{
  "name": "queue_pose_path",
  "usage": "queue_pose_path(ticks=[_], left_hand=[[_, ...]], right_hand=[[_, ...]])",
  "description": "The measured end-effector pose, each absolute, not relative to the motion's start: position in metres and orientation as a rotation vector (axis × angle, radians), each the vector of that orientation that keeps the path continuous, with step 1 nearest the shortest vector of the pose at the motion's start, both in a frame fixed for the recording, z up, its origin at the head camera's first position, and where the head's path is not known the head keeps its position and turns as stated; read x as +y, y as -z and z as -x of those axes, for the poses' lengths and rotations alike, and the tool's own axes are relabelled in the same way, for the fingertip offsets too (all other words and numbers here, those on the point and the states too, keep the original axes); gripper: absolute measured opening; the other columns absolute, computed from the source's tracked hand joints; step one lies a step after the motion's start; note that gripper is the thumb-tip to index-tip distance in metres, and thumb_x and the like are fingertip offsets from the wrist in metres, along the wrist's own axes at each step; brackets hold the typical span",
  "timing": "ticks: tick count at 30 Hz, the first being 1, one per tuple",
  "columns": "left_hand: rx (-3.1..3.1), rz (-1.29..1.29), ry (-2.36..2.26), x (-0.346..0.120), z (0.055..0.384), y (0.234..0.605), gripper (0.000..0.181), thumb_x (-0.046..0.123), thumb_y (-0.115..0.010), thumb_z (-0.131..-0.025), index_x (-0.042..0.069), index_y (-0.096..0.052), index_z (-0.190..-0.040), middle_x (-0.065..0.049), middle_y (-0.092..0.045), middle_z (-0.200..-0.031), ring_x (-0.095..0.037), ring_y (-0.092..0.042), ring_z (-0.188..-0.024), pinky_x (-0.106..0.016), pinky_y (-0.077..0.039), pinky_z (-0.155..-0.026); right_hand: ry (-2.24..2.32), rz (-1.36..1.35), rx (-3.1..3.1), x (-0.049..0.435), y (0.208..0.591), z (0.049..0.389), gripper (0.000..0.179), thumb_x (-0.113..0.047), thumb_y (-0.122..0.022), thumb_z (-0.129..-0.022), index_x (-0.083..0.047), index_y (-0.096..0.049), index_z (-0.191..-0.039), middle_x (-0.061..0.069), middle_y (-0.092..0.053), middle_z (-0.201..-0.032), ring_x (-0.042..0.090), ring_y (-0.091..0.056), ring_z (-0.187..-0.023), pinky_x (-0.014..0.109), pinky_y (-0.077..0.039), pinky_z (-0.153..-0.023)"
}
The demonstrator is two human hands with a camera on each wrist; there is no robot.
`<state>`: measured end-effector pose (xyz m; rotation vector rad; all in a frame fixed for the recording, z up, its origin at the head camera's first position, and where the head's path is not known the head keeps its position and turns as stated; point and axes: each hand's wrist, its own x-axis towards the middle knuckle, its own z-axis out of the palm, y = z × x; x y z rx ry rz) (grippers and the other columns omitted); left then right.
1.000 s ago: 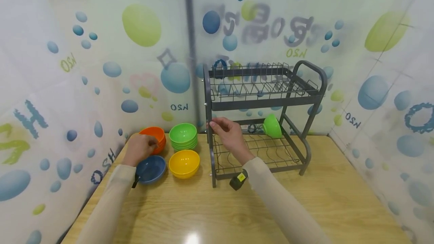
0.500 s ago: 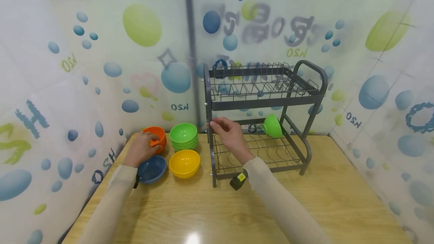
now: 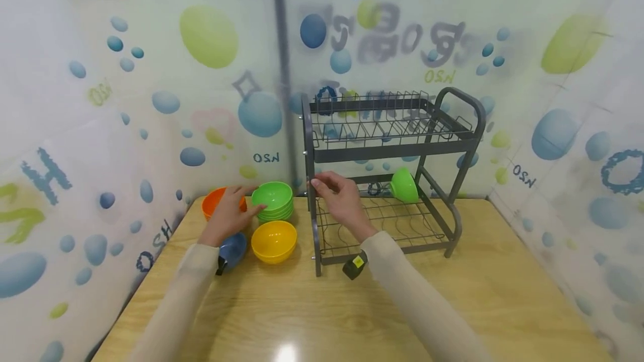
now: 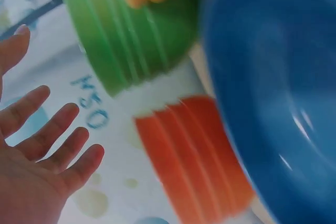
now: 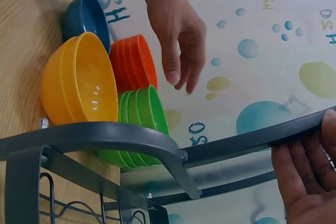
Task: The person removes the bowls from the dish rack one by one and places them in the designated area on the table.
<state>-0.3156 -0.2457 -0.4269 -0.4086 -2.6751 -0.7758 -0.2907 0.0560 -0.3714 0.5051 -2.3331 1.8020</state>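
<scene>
My left hand (image 3: 231, 214) hovers with spread, fairly straight fingers over the orange bowls (image 3: 213, 201), its fingertips towards the stacked green bowls (image 3: 272, 197). In the left wrist view that hand (image 4: 37, 156) holds nothing and stands apart from the green stack (image 4: 126, 35) and the orange stack (image 4: 194, 161). A blue bowl (image 3: 232, 250) sits partly hidden beneath the left wrist. Yellow bowls (image 5: 84, 82) stand beside it, nested. My right hand (image 3: 342, 203) grips the left front post of the dark dish rack (image 3: 392, 153), thumb and fingers on either side of the bar.
On the rack's lower tier, a single green bowl (image 3: 404, 186) rests tipped on its side towards the right. Wire dividers line the upper tier. The wooden table (image 3: 327, 317) meets a patterned wall covering (image 3: 211, 99) behind and at both sides.
My left hand has moved from over the orange bowls rightwards towards the green stack, its curled fingers spreading out. The right hand has stayed on the rack post.
</scene>
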Motion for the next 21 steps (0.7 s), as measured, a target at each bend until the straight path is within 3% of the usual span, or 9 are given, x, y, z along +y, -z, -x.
queue_pose_path(ticks=[6, 11, 16, 21], left_hand=[[-2.664, 0.462, 0.9, -0.209, 0.315, 0.411, 0.067, 0.046, -0.073, -0.094, 0.017, -0.051, -0.15, -0.013, -0.052, -0.15, -0.039, -0.049, -0.136, -0.063, -0.042, -0.113], [-2.615, 0.547, 0.986, -0.185, 0.312, 0.401, 0.066, 0.046, -0.074, -0.093, 0.024, -0.05, -0.151, -0.008, -0.053, -0.151, -0.035, -0.048, -0.139, -0.062, -0.04, -0.116], [-2.507, 0.668, 1.114, -0.168, 0.305, 0.391, 0.066, 0.036, -0.076, -0.094, 0.022, -0.049, -0.152, -0.008, -0.056, -0.149, -0.031, -0.051, -0.138, -0.059, -0.042, -0.116], [-2.409, 0.766, 1.336, -0.15, 0.296, 0.382, 0.067, 0.027, -0.075, -0.095, 0.018, -0.045, -0.154, -0.009, -0.055, -0.151, -0.031, -0.053, -0.138, -0.056, -0.045, -0.114]], right_hand=[[-1.751, -0.521, -2.39, 0.064, 0.367, 0.292, 0.029, -0.039, -0.063, -0.102, -0.021, -0.072, -0.122, -0.003, -0.077, -0.115, 0.029, -0.073, -0.109, 0.046, -0.054, -0.107], [-1.585, -0.6, -2.419, 0.071, 0.362, 0.294, 0.031, -0.036, -0.062, -0.103, -0.016, -0.071, -0.125, 0.003, -0.075, -0.119, 0.026, -0.072, -0.108, 0.045, -0.057, -0.101], [-1.476, -0.66, -2.467, 0.081, 0.364, 0.295, 0.033, -0.037, -0.061, -0.104, -0.016, -0.07, -0.128, 0.002, -0.072, -0.124, 0.02, -0.067, -0.116, 0.041, -0.057, -0.102], [-1.362, -0.742, -2.484, 0.098, 0.367, 0.298, 0.038, -0.037, -0.062, -0.103, -0.017, -0.066, -0.135, 0.005, -0.067, -0.133, 0.023, -0.066, -0.121, 0.042, -0.055, -0.106]])
